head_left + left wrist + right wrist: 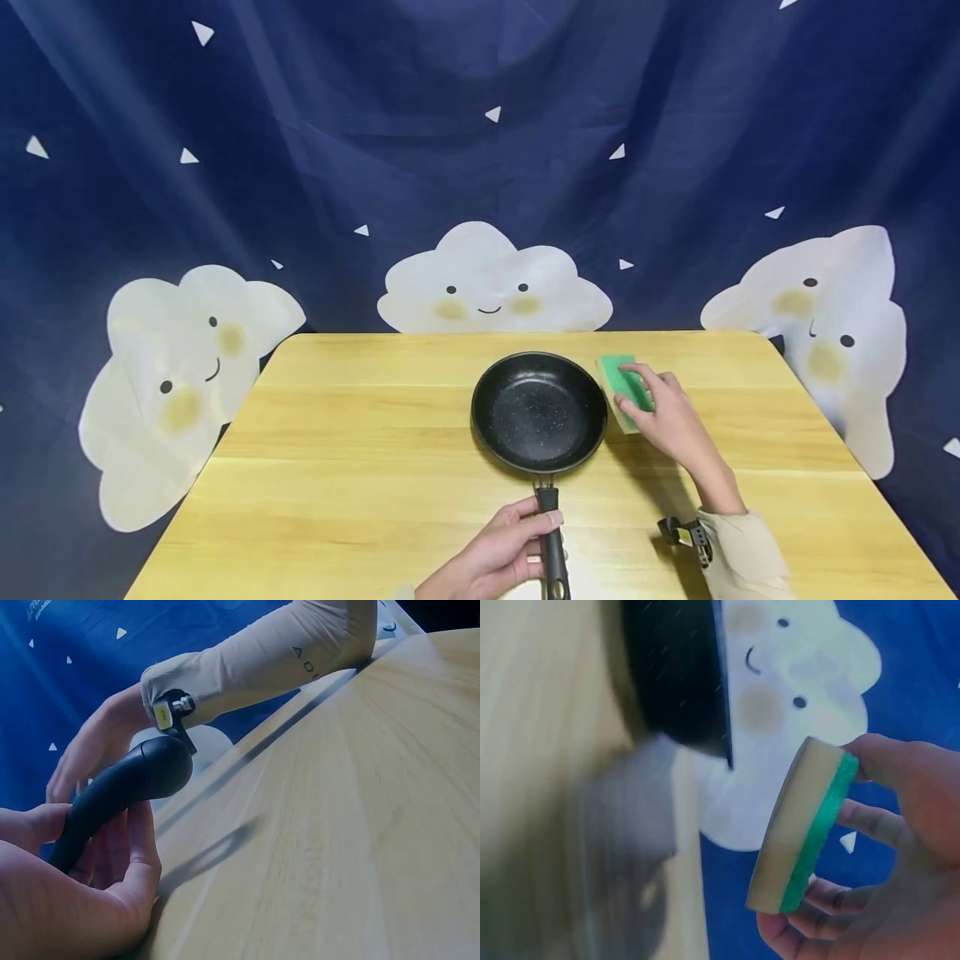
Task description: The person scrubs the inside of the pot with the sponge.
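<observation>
A black frying pan (540,412) with a speckled inside sits in the middle of the head view. My left hand (513,554) grips its black handle (553,533), thumb on top, and the handle's rounded end (166,766) faces the left wrist camera. Just right of the pan's rim, my right hand (663,417) holds a sponge (617,383) with a green face and a pale yellow body. In the right wrist view the thumb and fingers hold the sponge (799,832) by its opposite edges, its green side turned toward the palm.
Beneath the pan is a light wooden table (345,467) with rounded far corners. Behind it hangs a dark blue curtain (420,125) with white clouds and triangles. A small black strap device (686,533) is worn at the right sleeve cuff.
</observation>
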Motion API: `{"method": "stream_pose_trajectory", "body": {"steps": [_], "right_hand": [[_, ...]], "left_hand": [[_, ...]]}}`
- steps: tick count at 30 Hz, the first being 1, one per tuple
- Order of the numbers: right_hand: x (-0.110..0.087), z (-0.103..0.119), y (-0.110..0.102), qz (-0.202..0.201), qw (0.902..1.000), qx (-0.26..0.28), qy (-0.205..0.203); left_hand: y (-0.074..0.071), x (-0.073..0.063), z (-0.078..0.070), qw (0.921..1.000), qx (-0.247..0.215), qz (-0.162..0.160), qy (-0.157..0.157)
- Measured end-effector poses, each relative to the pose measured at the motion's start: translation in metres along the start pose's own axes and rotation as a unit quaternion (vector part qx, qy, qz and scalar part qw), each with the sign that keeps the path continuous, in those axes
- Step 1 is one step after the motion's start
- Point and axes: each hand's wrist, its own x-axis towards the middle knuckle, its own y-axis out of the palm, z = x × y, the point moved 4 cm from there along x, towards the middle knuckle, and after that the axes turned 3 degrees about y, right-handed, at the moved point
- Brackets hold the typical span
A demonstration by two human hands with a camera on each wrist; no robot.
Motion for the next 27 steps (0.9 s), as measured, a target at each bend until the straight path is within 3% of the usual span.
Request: {"method": "stream_pose_trajectory", "body": {"steps": [13,20,27], "right_hand": [[-0.002,-0.045,0.006,0.076,0.9922,-0.038,0.092],[-0.002,-0.055,0.008,0.094,0.9868,-0.047,0.123],[-0.002,-0.058,0.010,0.100,0.9855,-0.048,0.129]], "left_hand": [[0.002,-0.003,0.001,1.0000,-0.001,0.004,-0.001],[0.001,-0.003,-0.002,0.9999,0.011,-0.007,0.006],[-0.001,-0.003,-0.001,0.9997,0.005,-0.020,-0.011]]}}
